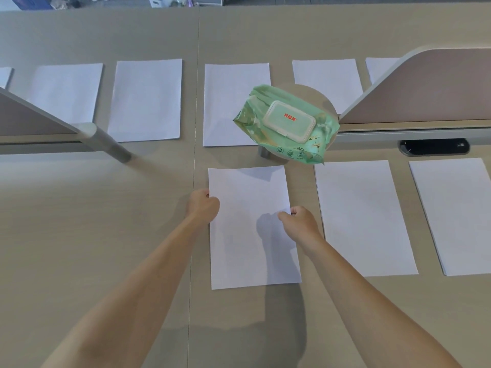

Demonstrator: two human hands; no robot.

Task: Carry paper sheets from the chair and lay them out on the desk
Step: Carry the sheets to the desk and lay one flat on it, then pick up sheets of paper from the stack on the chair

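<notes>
Just nearer than the wet-wipe pack (287, 123), the paper sheet (249, 240) lies on the table (106, 221), long axis running toward the pack, left hand (203, 205) pinching its left edge, right hand (299, 221) its right.

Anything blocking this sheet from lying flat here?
Nothing visible does. The left hand and right hand pinch the paper sheet by its side edges. The wet wipes pack sits beyond its far edge, and the neighbouring sheet lies to its right, neither overlapping it.
</notes>
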